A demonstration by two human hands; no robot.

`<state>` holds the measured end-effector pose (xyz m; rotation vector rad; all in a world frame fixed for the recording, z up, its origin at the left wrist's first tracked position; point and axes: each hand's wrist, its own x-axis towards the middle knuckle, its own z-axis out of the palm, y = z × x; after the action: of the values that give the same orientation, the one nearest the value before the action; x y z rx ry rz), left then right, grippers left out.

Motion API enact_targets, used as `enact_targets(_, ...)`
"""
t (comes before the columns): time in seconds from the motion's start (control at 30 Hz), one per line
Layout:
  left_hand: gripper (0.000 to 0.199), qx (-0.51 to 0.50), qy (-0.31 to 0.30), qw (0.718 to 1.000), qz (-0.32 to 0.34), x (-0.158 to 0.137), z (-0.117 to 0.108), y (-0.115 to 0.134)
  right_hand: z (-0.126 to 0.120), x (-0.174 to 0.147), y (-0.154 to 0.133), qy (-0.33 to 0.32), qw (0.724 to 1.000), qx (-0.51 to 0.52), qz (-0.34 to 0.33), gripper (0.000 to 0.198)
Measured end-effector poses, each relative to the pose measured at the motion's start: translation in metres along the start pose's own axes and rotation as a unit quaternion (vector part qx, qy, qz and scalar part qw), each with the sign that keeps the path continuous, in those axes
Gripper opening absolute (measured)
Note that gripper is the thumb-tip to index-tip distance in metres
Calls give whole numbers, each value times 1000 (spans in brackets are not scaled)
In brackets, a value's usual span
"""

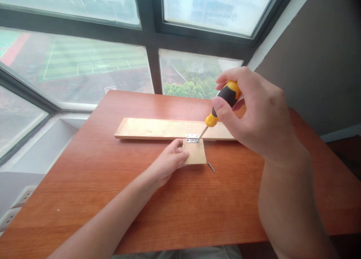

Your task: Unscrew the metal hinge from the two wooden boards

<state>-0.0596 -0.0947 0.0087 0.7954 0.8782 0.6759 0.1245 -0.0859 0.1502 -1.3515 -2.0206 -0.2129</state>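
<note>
My right hand (254, 108) is closed around the yellow and black handle of a screwdriver (229, 95). Its shaft slants down to the left, and the tip meets the right end of a silver hinge (192, 138). One hinge leaf lies on a small square wooden piece (196, 153), the other against a long pale board (158, 128). With thumb and fingers, my left hand (172, 155) grips the left edge of the small piece. A loose screw (211, 167) lies on the table just right of that piece. My right hand hides the board's right end.
Everything rests on a reddish-brown wooden table (135, 214). Dark-framed windows (153, 41) stand behind it, with a sports field outside. A grey wall (316, 63) rises at the right. Wall sockets (24, 197) are at the lower left, beside the table edge.
</note>
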Motion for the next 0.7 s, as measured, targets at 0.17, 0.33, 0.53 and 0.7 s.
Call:
enact_targets(0.17, 32, 3, 0, 1000, -3, -1, 1, 1, -1, 0, 0, 15, 999, -30, 23, 25)
enact_targets(0.33, 31, 3, 2, 1000, -5, -1, 1, 1, -8, -2, -3, -11, 1000, 1, 6, 39)
enact_targets(0.53, 30, 3, 1, 1000, -5, -1, 1, 1, -3, -1, -4, 13, 998, -53, 21, 21)
enact_targets(0.7, 30, 10, 3, 1000, -1, 0, 1, 1, -7, -2, -5, 2, 1000, -21, 5, 31)
